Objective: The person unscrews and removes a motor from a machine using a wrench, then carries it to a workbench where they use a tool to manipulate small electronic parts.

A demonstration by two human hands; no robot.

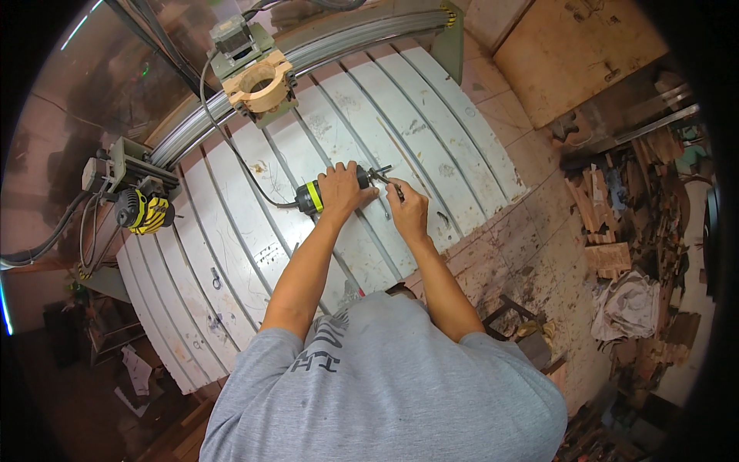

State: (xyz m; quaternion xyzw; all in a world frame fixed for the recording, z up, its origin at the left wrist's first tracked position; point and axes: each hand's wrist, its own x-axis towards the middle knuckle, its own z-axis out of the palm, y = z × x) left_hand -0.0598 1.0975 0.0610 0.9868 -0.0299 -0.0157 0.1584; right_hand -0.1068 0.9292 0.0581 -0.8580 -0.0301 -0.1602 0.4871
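Observation:
A black router motor with a yellow-green band lies on its side on the slotted white machine bed. My left hand wraps over its body, fingers closed around it. A thin dark rod shows at the motor's right end. My right hand is closed on a slim dark tool, whose tip meets or lies very near that end. I cannot tell its exact kind. From the motor's left end a dark cable runs up toward the gantry.
A gantry rail spans the far side and carries a wooden ring clamp. Another black-and-yellow motor is mounted at the left. A small loose metal part lies on the bed. Wood scraps are heaped on the floor at right.

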